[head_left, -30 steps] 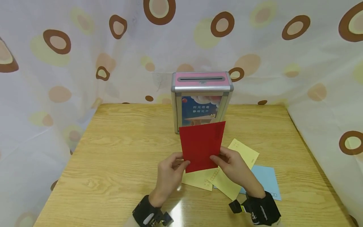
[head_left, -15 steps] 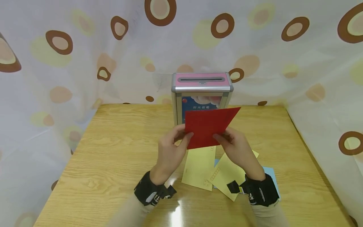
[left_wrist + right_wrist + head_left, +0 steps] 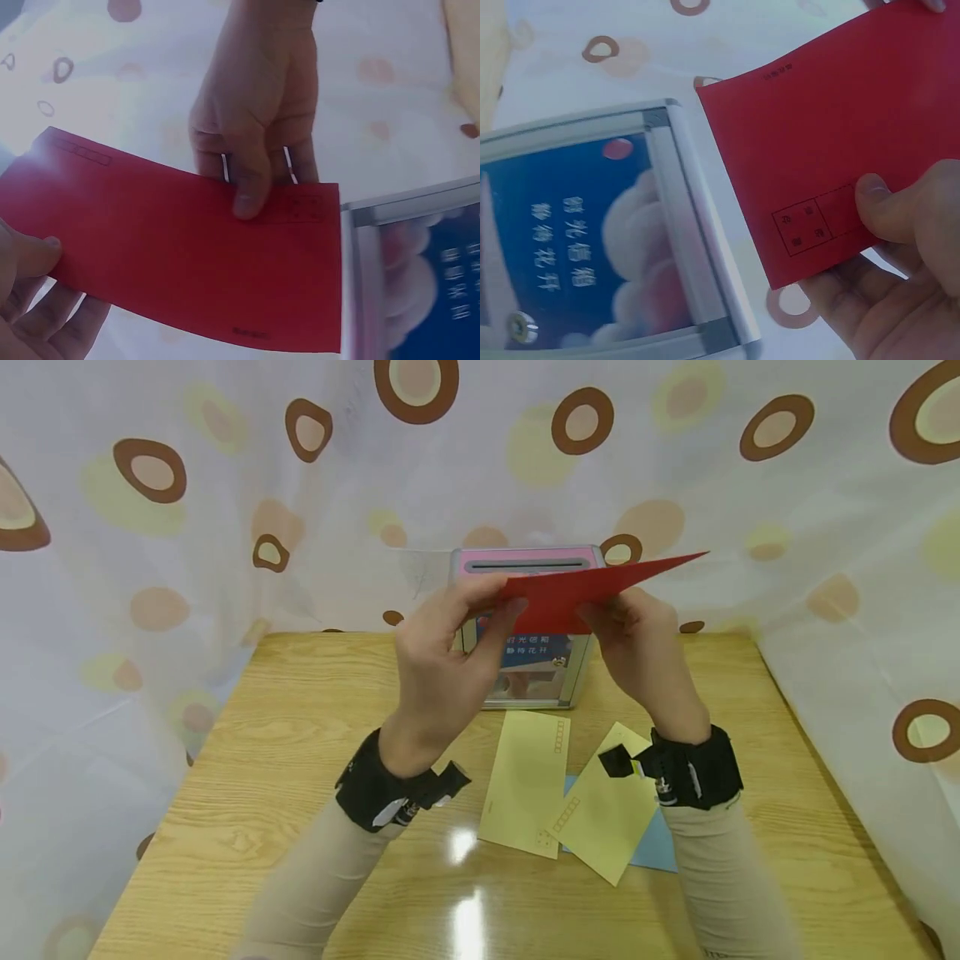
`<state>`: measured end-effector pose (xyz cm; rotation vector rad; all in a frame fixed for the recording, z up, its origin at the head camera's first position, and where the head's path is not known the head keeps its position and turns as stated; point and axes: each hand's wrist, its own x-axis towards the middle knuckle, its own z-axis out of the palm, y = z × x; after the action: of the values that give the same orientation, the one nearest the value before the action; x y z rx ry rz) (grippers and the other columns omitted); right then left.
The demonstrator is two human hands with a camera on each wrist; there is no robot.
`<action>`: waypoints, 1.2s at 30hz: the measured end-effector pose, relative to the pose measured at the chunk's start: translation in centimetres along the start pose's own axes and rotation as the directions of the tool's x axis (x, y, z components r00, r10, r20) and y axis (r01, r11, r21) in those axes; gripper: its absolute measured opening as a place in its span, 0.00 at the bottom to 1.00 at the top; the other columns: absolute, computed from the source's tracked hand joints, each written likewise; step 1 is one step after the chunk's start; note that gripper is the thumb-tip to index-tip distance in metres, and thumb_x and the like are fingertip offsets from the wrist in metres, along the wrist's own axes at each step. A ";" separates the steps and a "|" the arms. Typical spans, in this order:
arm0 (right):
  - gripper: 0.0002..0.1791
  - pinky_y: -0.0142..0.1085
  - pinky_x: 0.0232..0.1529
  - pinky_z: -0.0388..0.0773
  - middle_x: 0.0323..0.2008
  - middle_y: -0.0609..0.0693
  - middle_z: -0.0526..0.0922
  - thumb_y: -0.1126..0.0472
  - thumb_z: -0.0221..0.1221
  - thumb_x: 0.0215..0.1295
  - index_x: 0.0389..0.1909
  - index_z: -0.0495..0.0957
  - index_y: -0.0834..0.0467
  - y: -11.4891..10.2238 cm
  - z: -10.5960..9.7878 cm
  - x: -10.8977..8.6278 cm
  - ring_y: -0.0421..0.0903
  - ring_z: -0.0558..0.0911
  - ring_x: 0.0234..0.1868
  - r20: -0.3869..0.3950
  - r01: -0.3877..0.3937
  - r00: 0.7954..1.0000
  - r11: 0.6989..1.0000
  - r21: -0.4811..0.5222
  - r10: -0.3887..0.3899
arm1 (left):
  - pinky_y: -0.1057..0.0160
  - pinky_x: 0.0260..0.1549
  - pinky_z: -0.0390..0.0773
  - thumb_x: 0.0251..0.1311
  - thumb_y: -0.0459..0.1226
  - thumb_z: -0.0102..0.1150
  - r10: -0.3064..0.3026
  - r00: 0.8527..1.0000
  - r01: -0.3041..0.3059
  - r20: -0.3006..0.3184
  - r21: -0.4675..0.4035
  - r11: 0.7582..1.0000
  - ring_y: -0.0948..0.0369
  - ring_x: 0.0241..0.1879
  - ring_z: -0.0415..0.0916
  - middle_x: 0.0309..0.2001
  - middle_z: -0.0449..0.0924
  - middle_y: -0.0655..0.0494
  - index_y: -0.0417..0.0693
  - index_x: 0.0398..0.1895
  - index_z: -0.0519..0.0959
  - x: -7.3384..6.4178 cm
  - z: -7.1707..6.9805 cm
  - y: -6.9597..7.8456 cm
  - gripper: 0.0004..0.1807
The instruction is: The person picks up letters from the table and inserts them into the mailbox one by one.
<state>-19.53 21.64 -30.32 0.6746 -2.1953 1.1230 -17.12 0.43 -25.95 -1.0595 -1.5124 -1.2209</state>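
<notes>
A red envelope is raised in front of the top of a letter box, nearly edge-on in the head view. My left hand pinches its left side between thumb and fingers, while my right hand grips the right side the same way. Printed squares show on the red envelope in the right wrist view. The letter box has a pink top with a slot, a silver frame and a blue poster. Part of its upper front is hidden behind the envelope and hands.
Two yellow envelopes lie on the wooden table before the box. A blue envelope is partly under the right-hand yellow one. A spotted cloth hangs behind and along the sides.
Both hands have lifted the red envelope up and forward, from low before the box to near its slot level. The envelope has tipped from facing the head camera to almost flat.
</notes>
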 end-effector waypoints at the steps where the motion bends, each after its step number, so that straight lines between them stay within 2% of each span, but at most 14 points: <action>1: 0.15 0.40 0.52 0.80 0.45 0.54 0.86 0.70 0.58 0.67 0.53 0.80 0.59 -0.1 -0.3 0.6 0.45 0.82 0.48 -0.015 0.004 1.000 1.000 -0.030 -0.004 | 0.63 0.41 0.84 0.54 0.23 0.65 0.020 1.000 -0.020 -0.007 -0.001 1.000 0.56 0.39 0.83 0.35 0.84 0.36 0.27 0.39 0.79 0.6 0.0 0.1 0.10; 7: 0.11 0.47 0.51 0.81 0.41 0.56 0.86 0.67 0.58 0.68 0.49 0.82 0.60 0.3 -1.4 3.6 0.47 0.83 0.46 -0.075 0.037 0.996 0.986 -0.164 -0.050 | 0.63 0.41 0.83 0.56 0.23 0.64 0.109 0.994 -0.109 -0.027 -0.015 0.994 0.56 0.37 0.83 0.34 0.84 0.37 0.27 0.38 0.80 3.4 0.1 0.4 0.07; 14: 0.10 0.42 0.51 0.81 0.41 0.55 0.87 0.65 0.60 0.67 0.47 0.84 0.59 1.4 -1.3 5.9 0.46 0.82 0.47 -0.085 0.045 0.994 0.982 -0.181 -0.061 | 0.65 0.43 0.83 0.58 0.25 0.63 0.133 0.991 -0.132 -0.016 0.056 0.990 0.54 0.38 0.84 0.34 0.85 0.39 0.29 0.38 0.81 4.1 -0.1 -0.3 0.06; 17: 0.08 0.35 0.49 0.80 0.37 0.54 0.87 0.70 0.59 0.66 0.42 0.84 0.63 1.9 -0.7 6.6 0.46 0.81 0.44 -0.050 -0.013 0.999 0.988 0.155 0.021 | 0.65 0.44 0.82 0.58 0.25 0.63 0.109 0.994 -0.108 -0.010 0.066 0.992 0.54 0.39 0.83 0.35 0.84 0.39 0.29 0.38 0.81 3.9 -0.2 -0.6 0.06; 18: 0.08 0.33 0.48 0.80 0.36 0.54 0.86 0.72 0.58 0.66 0.40 0.84 0.65 2.0 -0.4 6.8 0.47 0.80 0.43 -0.031 -0.046 0.998 0.944 0.327 0.060 | 0.65 0.45 0.82 0.58 0.25 0.63 0.099 0.995 -0.098 -0.008 0.070 0.993 0.54 0.39 0.83 0.35 0.84 0.39 0.29 0.38 0.81 3.8 -0.2 -0.7 0.06; 20: 0.09 0.30 0.48 0.79 0.32 0.52 0.85 0.75 0.55 0.66 0.36 0.84 0.66 2.1 0.2 7.1 0.48 0.78 0.41 0.011 -0.125 0.988 0.754 0.644 0.154 | 0.65 0.45 0.82 0.59 0.25 0.62 0.077 0.997 -0.076 -0.006 0.069 0.995 0.54 0.39 0.83 0.35 0.84 0.39 0.30 0.38 0.81 3.6 -0.3 -0.9 0.06; 22: 0.12 0.30 0.47 0.79 0.30 0.50 0.83 0.76 0.52 0.67 0.32 0.83 0.64 2.3 0.7 7.3 0.49 0.77 0.40 0.045 -0.175 0.970 0.553 0.815 0.240 | 0.65 0.45 0.82 0.59 0.25 0.62 0.057 0.998 -0.057 -0.004 0.068 0.996 0.55 0.39 0.83 0.36 0.84 0.39 0.30 0.39 0.81 3.4 -0.3 -1.2 0.06; 24: 0.13 0.30 0.47 0.79 0.30 0.50 0.83 0.76 0.51 0.68 0.32 0.83 0.63 2.4 1.0 7.3 0.48 0.76 0.40 0.059 -0.189 0.961 0.489 0.852 0.268 | 0.64 0.45 0.82 0.59 0.25 0.62 0.042 0.999 -0.042 -0.005 0.065 0.997 0.55 0.40 0.83 0.36 0.84 0.40 0.31 0.39 0.81 3.2 -0.3 -1.4 0.06; 26: 0.11 0.29 0.48 0.78 0.31 0.49 0.83 0.76 0.52 0.68 0.34 0.83 0.65 2.6 1.1 7.3 0.47 0.76 0.40 0.056 -0.208 0.960 0.563 0.800 0.274 | 0.63 0.45 0.82 0.59 0.25 0.62 0.027 1.000 -0.027 -0.008 0.065 0.998 0.55 0.40 0.83 0.36 0.84 0.40 0.31 0.39 0.81 3.0 -0.2 -1.5 0.06; 27: 0.10 0.29 0.49 0.78 0.32 0.50 0.83 0.75 0.53 0.68 0.37 0.83 0.66 2.7 1.0 7.2 0.47 0.76 0.41 0.052 -0.214 0.963 0.637 0.741 0.263 | 0.63 0.45 0.82 0.59 0.25 0.62 0.021 1.000 -0.020 -0.010 0.060 0.998 0.55 0.40 0.83 0.36 0.84 0.40 0.32 0.39 0.81 3.0 -0.2 -1.6 0.06; 29: 0.08 0.31 0.50 0.77 0.35 0.52 0.85 0.71 0.56 0.68 0.42 0.83 0.66 2.9 0.9 7.1 0.46 0.78 0.43 0.039 -0.199 0.978 0.858 0.474 0.205 | 0.62 0.45 0.82 0.59 0.25 0.62 0.008 1.000 -0.007 -0.012 0.049 0.999 0.55 0.40 0.83 0.36 0.84 0.40 0.32 0.38 0.81 2.8 -0.1 -1.7 0.05; 31: 0.10 0.34 0.53 0.78 0.39 0.54 0.86 0.68 0.58 0.68 0.47 0.82 0.65 3.1 0.7 6.9 0.45 0.80 0.46 0.028 -0.144 0.990 0.980 0.140 0.142 | 0.62 0.45 0.82 0.58 0.24 0.62 -0.003 1.000 0.003 -0.011 0.037 0.999 0.55 0.40 0.83 0.36 0.84 0.41 0.32 0.38 0.81 2.7 -0.1 -1.8 0.05; 33: 0.12 0.39 0.54 0.78 0.43 0.56 0.86 0.65 0.59 0.68 0.49 0.82 0.61 3.2 0.5 6.8 0.45 0.81 0.49 0.020 -0.082 0.996 0.988 -0.130 0.085 | 0.61 0.46 0.82 0.59 0.24 0.61 -0.009 1.000 0.009 -0.009 0.021 1.000 0.55 0.40 0.83 0.36 0.84 0.40 0.32 0.39 0.81 2.7 0.0 -1.9 0.06; 36: 0.14 0.46 0.55 0.78 0.46 0.59 0.86 0.63 0.59 0.68 0.52 0.81 0.61 3.3 0.5 6.8 0.48 0.81 0.51 0.039 -0.068 0.996 0.978 -0.197 0.077 | 0.61 0.47 0.82 0.60 0.23 0.59 -0.007 1.000 0.007 -0.004 0.015 1.000 0.54 0.41 0.82 0.36 0.84 0.40 0.32 0.40 0.81 2.7 0.0 -1.9 0.06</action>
<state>-26.61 21.76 -27.71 0.5441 -2.3490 0.9185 -19.61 0.36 -23.73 -1.0424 -1.5210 -1.2141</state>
